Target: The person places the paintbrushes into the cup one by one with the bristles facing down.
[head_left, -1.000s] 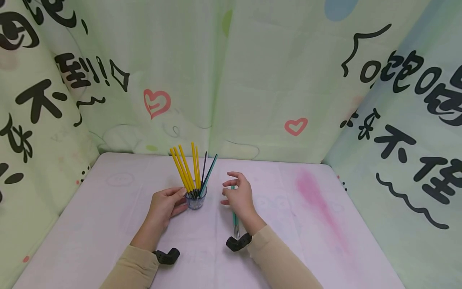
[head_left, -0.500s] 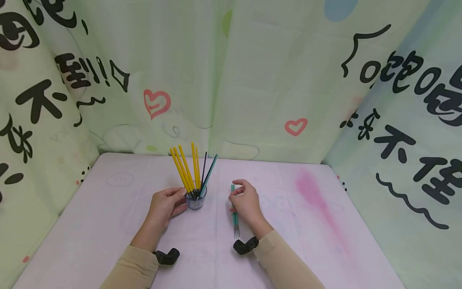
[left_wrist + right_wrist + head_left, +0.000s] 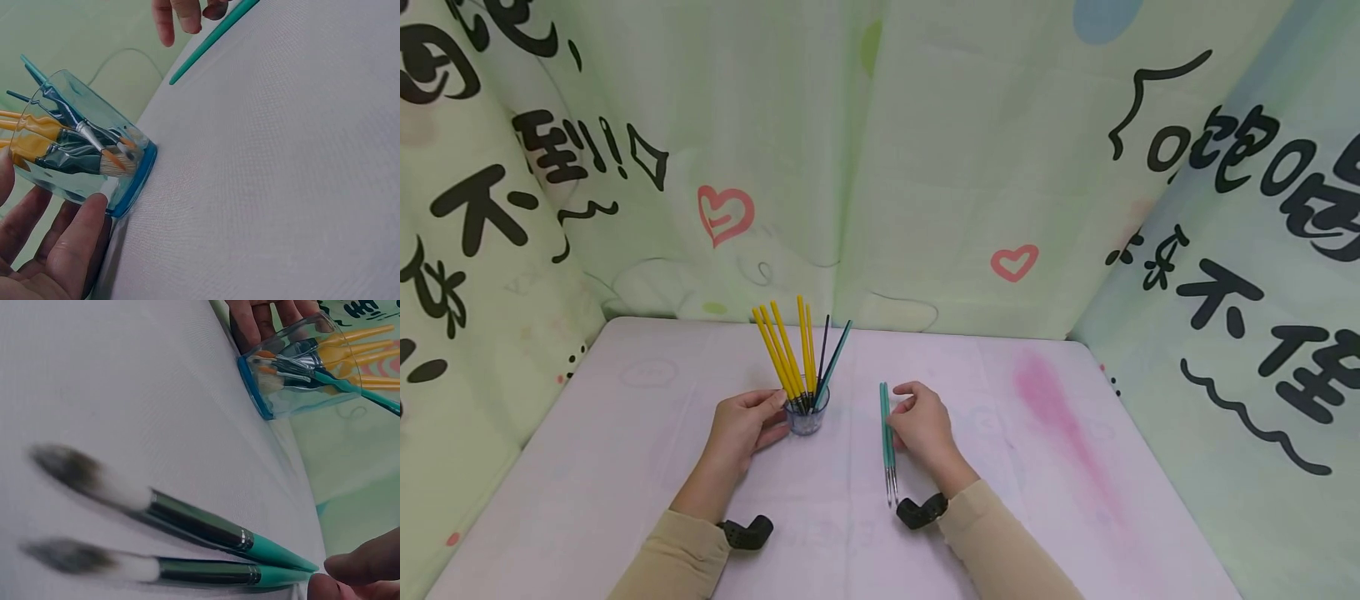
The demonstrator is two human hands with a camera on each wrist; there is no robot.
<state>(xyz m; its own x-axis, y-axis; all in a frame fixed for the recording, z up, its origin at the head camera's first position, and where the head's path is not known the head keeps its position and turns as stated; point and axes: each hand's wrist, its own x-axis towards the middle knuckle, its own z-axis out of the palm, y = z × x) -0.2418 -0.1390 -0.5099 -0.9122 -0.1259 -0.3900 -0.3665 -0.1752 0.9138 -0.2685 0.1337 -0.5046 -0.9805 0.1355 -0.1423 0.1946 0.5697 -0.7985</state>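
My left hand (image 3: 750, 427) holds a clear plastic cup (image 3: 806, 423) at its left side, fingertips on the wall near the blue base in the left wrist view. Several yellow-handled paintbrushes (image 3: 778, 346), a dark one (image 3: 824, 346) and a teal one (image 3: 837, 358) stand in it, bristles down. To the right, two green-handled paintbrushes (image 3: 887, 433) lie side by side on the table, bristles toward me. Dark sleeves and white-and-grey bristle tips (image 3: 65, 469) show in the right wrist view. My right hand (image 3: 922, 425) is right beside their handles, fingers loosely bent, thumb and forefinger slightly apart.
A pale pink cloth (image 3: 647, 467) covers the table, with a brighter pink streak (image 3: 1063, 408) at right. Light green printed curtains (image 3: 925, 167) stand behind the table and along both sides. A black wrist camera (image 3: 921, 511) sits close to the brushes' bristle ends.
My right hand has moved right and slightly nearer to me, from above the two green brushes to beside them, uncovering their handles. The left hand and cup have stayed in place.
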